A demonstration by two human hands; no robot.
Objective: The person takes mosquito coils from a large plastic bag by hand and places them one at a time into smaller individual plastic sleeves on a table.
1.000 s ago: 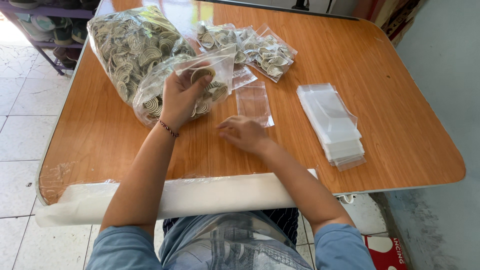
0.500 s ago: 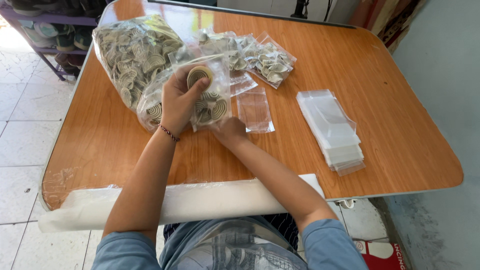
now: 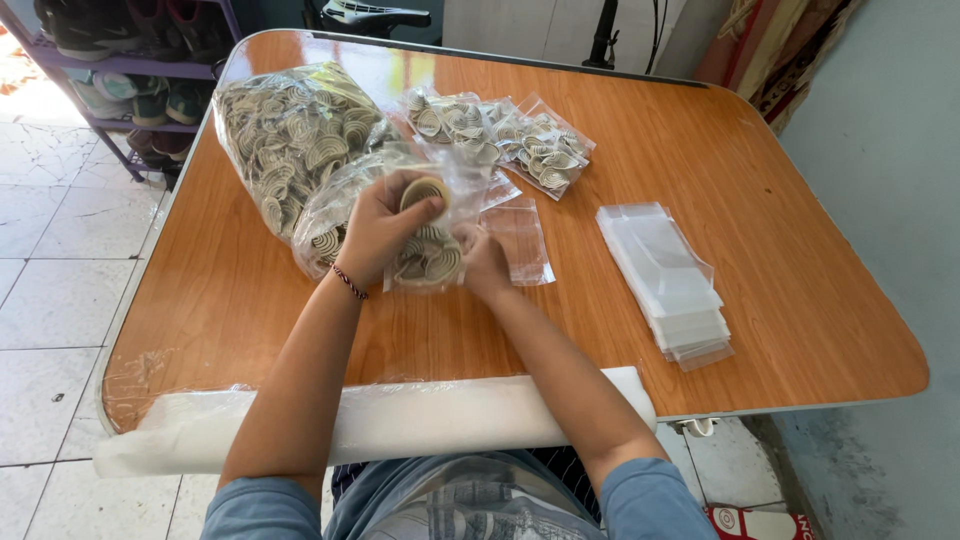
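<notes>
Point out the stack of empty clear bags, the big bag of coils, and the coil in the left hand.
stack of empty clear bags (image 3: 665, 280), head view, top bag's middle.
big bag of coils (image 3: 290, 140), head view, bulging middle.
coil (image 3: 424, 190), head view, its exposed face.

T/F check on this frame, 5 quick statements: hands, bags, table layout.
1. The left hand holds a round spiral coil between its fingers. True.
2. The right hand rests on the stack of empty clear bags. False: the stack lies apart, further to the right; the right hand grips the small clear bag of coils in the middle.
3. A large clear sack of coils lies on the table's left side. True.
4. The filled small packets sit at the near table edge. False: they lie on the far side, behind the hands.
5. The left wrist bears a thin bracelet. True.
</notes>
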